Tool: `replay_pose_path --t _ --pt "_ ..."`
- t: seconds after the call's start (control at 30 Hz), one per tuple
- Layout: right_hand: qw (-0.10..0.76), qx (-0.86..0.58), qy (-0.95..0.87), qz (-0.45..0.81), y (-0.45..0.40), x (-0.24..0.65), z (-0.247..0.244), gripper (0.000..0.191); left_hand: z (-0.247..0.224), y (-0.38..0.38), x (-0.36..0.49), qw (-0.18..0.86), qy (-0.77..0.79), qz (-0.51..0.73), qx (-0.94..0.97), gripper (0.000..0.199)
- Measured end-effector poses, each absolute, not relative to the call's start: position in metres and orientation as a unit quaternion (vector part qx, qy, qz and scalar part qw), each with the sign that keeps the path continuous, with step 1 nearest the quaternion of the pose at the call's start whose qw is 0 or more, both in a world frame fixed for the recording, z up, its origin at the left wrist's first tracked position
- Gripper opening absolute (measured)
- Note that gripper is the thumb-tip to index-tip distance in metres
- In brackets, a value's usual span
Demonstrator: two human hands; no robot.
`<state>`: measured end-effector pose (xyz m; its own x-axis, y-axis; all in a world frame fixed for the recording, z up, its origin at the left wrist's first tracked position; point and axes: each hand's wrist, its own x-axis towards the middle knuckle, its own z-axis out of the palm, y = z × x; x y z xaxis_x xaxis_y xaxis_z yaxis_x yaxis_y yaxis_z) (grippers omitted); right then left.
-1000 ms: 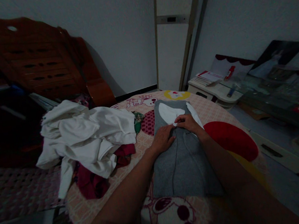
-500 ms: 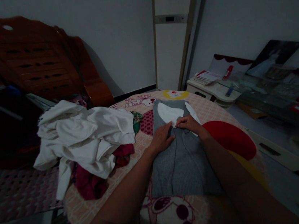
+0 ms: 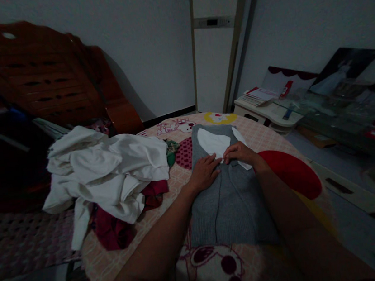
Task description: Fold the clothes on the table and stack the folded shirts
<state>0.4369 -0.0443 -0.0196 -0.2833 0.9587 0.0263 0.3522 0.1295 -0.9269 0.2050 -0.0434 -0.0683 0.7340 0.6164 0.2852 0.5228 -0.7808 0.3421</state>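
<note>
A grey knitted garment lies flat on the patterned tablecloth, with white fabric showing in its neck opening and more white cloth at its right side. My left hand rests on the garment left of the neckline, fingers spread and pointing at the opening's lower tip. My right hand is closed, its fingertips pinching the garment's edge at that same tip. The two hands almost meet there.
On the left, a heap of white clothes lies over dark red cloth. A wooden bench stands behind it. To the right are a low cabinet and a glass shelf with papers and a picture.
My right hand has shifted slightly right along the neckline. My left hand has flattened more onto the grey garment, its fingers spreading. The clothes have hardly moved.
</note>
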Motion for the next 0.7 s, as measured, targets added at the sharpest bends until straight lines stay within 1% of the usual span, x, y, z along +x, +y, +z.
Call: replay_pose_path --t 0.1,0.17,0.23,0.33,0.4,0.43,0.57,0.7 --pt "0.422 -0.573 -0.609 0.352 -0.028 0.441 -0.021 0.023 -0.067 -0.044 0.206 0.112 0.307 0.191 0.926 0.047" --pt "0.423 -0.649 -0.571 0.271 -0.011 0.444 -0.023 0.025 -0.067 -0.045 0.206 0.108 0.307 0.189 0.927 0.047" --pt "0.37 -0.708 -0.571 0.192 0.006 0.445 -0.024 0.027 -0.067 -0.045 0.206 0.104 0.307 0.187 0.927 0.047" --pt "0.241 -0.76 -0.599 0.079 0.026 0.443 -0.028 0.029 -0.066 -0.045 0.205 0.1 0.305 0.181 0.93 0.047" --pt "0.173 -0.776 -0.606 0.042 0.032 0.438 -0.031 0.031 -0.067 -0.045 0.204 0.099 0.305 0.176 0.931 0.047" --pt "0.153 -0.775 -0.612 0.03 0.034 0.436 -0.032 0.032 -0.067 -0.045 0.204 0.099 0.306 0.175 0.931 0.048" --pt "0.125 -0.761 -0.636 -0.017 0.034 0.428 -0.033 0.034 -0.069 -0.045 0.204 0.097 0.307 0.174 0.931 0.048" --pt "0.121 -0.772 -0.623 -0.038 0.031 0.423 -0.026 0.037 -0.067 -0.046 0.205 0.092 0.313 0.17 0.93 0.048"
